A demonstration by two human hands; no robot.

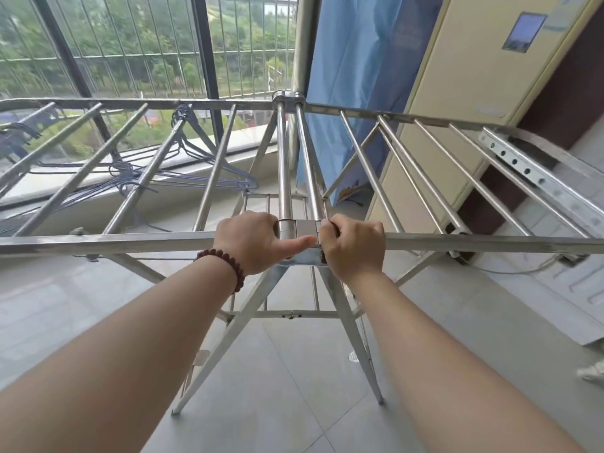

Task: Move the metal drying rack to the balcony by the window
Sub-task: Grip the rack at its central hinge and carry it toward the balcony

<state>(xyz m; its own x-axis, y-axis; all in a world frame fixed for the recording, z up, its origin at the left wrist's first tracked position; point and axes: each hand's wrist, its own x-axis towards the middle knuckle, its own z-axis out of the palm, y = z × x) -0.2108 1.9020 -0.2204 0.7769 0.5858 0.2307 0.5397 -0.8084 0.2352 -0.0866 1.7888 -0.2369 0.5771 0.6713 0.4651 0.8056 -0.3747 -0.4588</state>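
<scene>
Hands gripped the near rail of the rack (130,243) at its middle, one on each side of the central hinge. The left hand (250,243) was curled over the rail, fingers wrapped down the far side and thumb laid along the front of the hinge block, pointing right. A bracelet (225,261) of dark red beads sat on that wrist. The right hand (354,248) was closed in a fist round the rail just right of the hinge, its knuckles up and its fingertips tucked against the block. The two hands were almost touching, the thumb tip of the left reaching the right.

The rack stood open on the tiled floor (284,371), its crossed legs splayed below the hands and both wings spread out level to left and right. Its far rail lay close to the window (130,44), which was barred and looked out on green trees. Several wire hangers (202,165) hung from the bars of the left wing, near the sill. A blue curtain (359,76) hung beyond the rack's middle, and a pale cabinet (474,93) stood to the right of it, behind the right wing. A perforated metal strip (523,171) lay along the right wing's outer end.
</scene>
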